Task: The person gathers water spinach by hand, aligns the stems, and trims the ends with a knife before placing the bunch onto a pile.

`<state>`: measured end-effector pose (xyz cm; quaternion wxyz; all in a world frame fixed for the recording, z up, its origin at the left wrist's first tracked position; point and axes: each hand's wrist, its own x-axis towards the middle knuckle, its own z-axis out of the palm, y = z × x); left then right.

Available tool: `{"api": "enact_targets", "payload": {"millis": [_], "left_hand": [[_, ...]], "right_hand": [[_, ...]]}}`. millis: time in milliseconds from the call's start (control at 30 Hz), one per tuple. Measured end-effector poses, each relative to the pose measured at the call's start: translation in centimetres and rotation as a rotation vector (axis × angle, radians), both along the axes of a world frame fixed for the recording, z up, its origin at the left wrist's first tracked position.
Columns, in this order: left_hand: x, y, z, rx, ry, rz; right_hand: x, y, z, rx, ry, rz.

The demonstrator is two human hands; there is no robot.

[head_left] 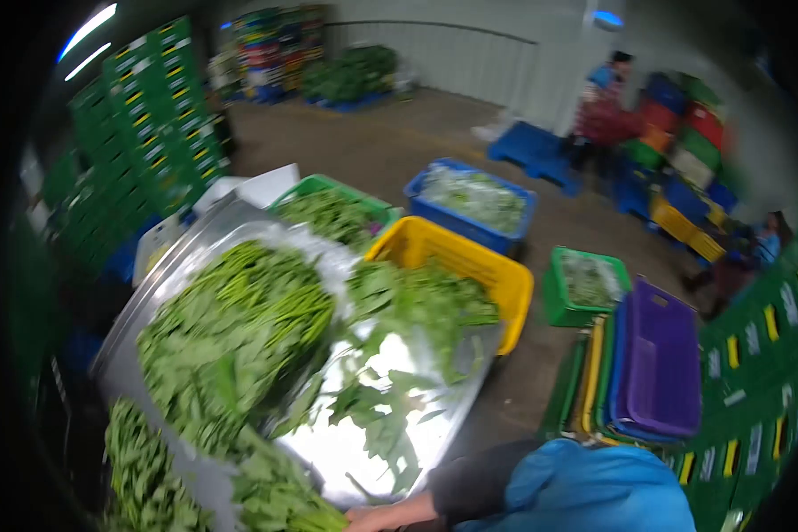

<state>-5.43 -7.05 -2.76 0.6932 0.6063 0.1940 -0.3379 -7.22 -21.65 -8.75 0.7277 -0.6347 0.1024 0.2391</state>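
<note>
My right hand (388,516) is at the bottom edge, partly cut off, with its fingers closed round the stems of a bunch of leafy greens (279,488). The leaves of that bunch spread to the left over a metal table (182,457). A large pile of greens (239,328) lies on clear plastic on the table, and loose leaves (386,430) are scattered to its right. More greens (146,470) sit at the lower left. My left hand is not visible.
A yellow crate (514,293) with greens touches the table's far right; green (315,184) and blue crates (470,229) stand behind it. Nested crates (661,363) and a small green crate (567,301) are at right. Two people (603,102) are farther off.
</note>
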Motion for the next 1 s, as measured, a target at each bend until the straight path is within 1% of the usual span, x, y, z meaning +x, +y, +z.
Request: {"api": "enact_targets", "payload": {"millis": [33, 67, 100, 133, 167, 200, 233, 267, 300, 333, 367, 400, 467, 500, 533, 567, 600, 633, 667, 733, 800, 833, 867, 900, 933, 967, 1000], "left_hand": [[-0.1, 0.2, 0.0, -0.037, 0.012, 0.023], [-0.4, 0.4, -0.2, -0.092, 0.034, 0.048], [-0.9, 0.5, -0.6, -0.139, 0.05, 0.058], [-1.3, 0.6, -0.3, -0.135, 0.05, 0.084], [-1.5, 0.5, 0.5, -0.073, 0.045, 0.141], [-1.6, 0.7, 0.0, 0.145, -0.076, 0.086], [-1.3, 0.4, -0.2, 0.084, -0.104, 0.131], [-2.2, -0.1, -0.1, 0.01, -0.122, 0.145], [-2.2, 0.2, 0.1, 0.013, -0.133, 0.195], [-2.0, 0.4, 0.0, -0.055, -0.133, 0.184], [-1.9, 0.5, 0.1, -0.124, -0.135, 0.166], [-1.8, 0.8, 0.1, -0.123, -0.14, 0.192], [-2.1, 1.9, 0.5, -0.053, -0.165, 0.317], [-1.6, 1.7, 3.6, -0.111, -0.175, 0.408], [-1.4, 2.1, 5.5, -0.118, -0.229, 0.44], [-1.4, 2.4, 6.7, -0.092, -0.305, 0.519], [-1.0, 3.0, 6.9, -0.142, -0.372, 0.586], [-0.7, 4.2, 5.6, -0.154, -0.372, 0.626], [-0.1, 5.5, 4.2, -0.15, -0.368, 0.645], [1.5, 7.2, 2.5, -0.006, -0.256, 0.653], [3.0, 6.4, 4.8, -0.059, -0.31, 0.681], [2.9, 6.0, 6.0, -0.105, -0.351, 0.712], [2.8, 5.5, 6.7, -0.106, -0.338, 0.719], [3.0, 4.8, 7.2, -0.099, -0.423, 0.731], [3.2, 3.6, 7.0, -0.11, -0.496, 0.719], [2.5, 4.4, 4.3, 0.154, -0.496, 0.681], [2.6, 3.6, 5.2, 0.137, -0.494, 0.6]], "right_hand": [[-0.3, 0.4, -1.0, -0.065, -0.087, 0.021], [-0.7, 0.8, -2.2, -0.128, -0.234, -0.002], [0.6, -0.7, 1.9, -0.377, 0.014, 0.292], [-0.1, -0.2, 0.1, -0.21, -0.112, 0.155], [-0.3, 0.2, -1.7, -0.068, -0.066, 0.079], [1.0, -1.8, 6.8, -0.094, 0.094, 0.098], [0.9, -1.2, 4.7, -0.074, 0.043, -0.016], [0.4, -1.8, 6.4, -0.063, 0.105, -0.029], [0.4, -1.6, 7.2, 0.009, 0.105, -0.077], [0.8, -1.3, 7.3, 0.004, 0.098, -0.042], [0.9, -1.2, 7.3, -0.018, 0.032, -0.072], [0.8, -1.0, 7.5, -0.035, -0.032, -0.104], [1.2, -1.6, 9.9, 0.006, 0.038, -0.055], [1.4, -1.7, 11.8, 0.043, -0.06, -0.033], [1.7, -1.7, 13.0, 0.08, -0.15, -0.013], [1.8, -1.7, 13.7, 0.124, -0.208, -0.014], [2.3, -1.8, 14.1, 0.167, -0.283, -0.013], [2.9, -1.7, 13.5, 0.101, -0.319, -0.012], [3.9, -1.3, 11.9, 0.103, -0.313, 0.006], [6.1, -0.8, 9.2, 0.237, 0.001, -0.118], [7.4, -0.2, 11.0, 0.19, -0.002, -0.083], [7.6, 0.2, 12.2, 0.245, -0.029, -0.066], [7.8, 0.7, 12.8, 0.298, -0.062, -0.052], [7.8, 1.3, 12.8, 0.239, -0.119, -0.007], [7.6, 2.2, 12.1, 0.277, -0.214, -0.015], [7.3, 3.4, 10.2, 0.341, -0.232, 0.019], [6.7, 4.2, 11.5, 0.472, -0.07, -0.068]]}}
